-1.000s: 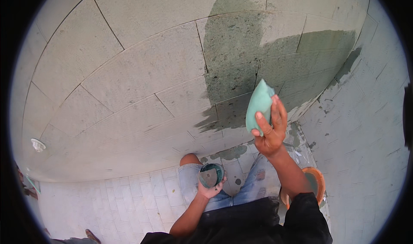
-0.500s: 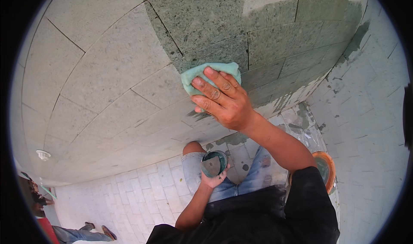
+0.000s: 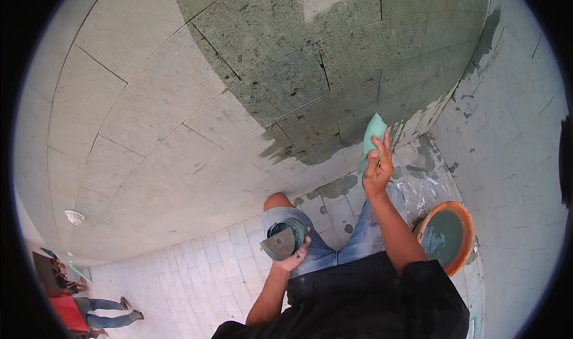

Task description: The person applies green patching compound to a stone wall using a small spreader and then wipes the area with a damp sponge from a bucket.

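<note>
My right hand (image 3: 378, 175) is closed round a pale green sponge (image 3: 374, 130), held upright near the lower part of the tiled wall (image 3: 146, 76). Its fingers press the sponge from one side, and whether it touches the wall I cannot tell. Above my lap, my left hand (image 3: 296, 258) grips a small dark round pot (image 3: 297, 226) from below. A grey half-round flat plate (image 3: 279, 244) lies tilted over part of the pot's mouth and hides some of the inside. A wide dark green wet patch (image 3: 286, 82) covers the wall's tiles in front of me.
An orange-rimmed bucket (image 3: 469, 231) of greenish water stands by my right elbow. Clear plastic sheeting (image 3: 418, 186) lies near it on the splashed floor. Pale paving (image 3: 191, 279) spreads left, where a person in red (image 3: 70, 313) is. A white round fitting (image 3: 74, 217) projects from the wall.
My right hand has come off the wall with the sponge and moved right and down toward the bucket. The wet patch reaches lower where the sponge was. The pot has tilted left.
</note>
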Demonstrator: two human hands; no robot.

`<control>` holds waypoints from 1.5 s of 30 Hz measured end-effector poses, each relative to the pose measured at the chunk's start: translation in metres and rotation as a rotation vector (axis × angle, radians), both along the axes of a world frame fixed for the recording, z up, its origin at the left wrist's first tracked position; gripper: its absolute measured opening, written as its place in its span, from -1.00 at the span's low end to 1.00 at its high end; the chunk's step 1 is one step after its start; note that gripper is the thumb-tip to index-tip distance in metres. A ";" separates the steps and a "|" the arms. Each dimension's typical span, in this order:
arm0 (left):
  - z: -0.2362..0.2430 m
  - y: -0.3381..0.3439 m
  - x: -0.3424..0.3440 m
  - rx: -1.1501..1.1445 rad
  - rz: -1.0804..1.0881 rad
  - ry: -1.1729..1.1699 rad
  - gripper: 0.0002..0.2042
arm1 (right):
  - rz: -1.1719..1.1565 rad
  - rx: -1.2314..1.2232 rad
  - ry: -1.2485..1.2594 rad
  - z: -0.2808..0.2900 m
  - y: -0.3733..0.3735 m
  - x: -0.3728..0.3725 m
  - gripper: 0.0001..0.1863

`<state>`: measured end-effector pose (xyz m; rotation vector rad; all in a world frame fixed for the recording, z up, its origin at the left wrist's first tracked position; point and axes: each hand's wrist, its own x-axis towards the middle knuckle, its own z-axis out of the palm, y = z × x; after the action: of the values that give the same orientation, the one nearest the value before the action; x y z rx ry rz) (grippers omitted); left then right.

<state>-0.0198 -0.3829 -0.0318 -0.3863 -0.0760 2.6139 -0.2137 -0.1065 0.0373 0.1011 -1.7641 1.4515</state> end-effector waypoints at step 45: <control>-0.004 0.009 0.018 0.177 0.044 0.094 -0.42 | 0.634 0.933 -0.231 -0.108 -0.020 0.017 -0.73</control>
<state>-0.0015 -0.3739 -0.0355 -0.2016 -0.2847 2.6379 -0.1963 -0.1269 -0.0704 1.0888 -2.6226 0.9071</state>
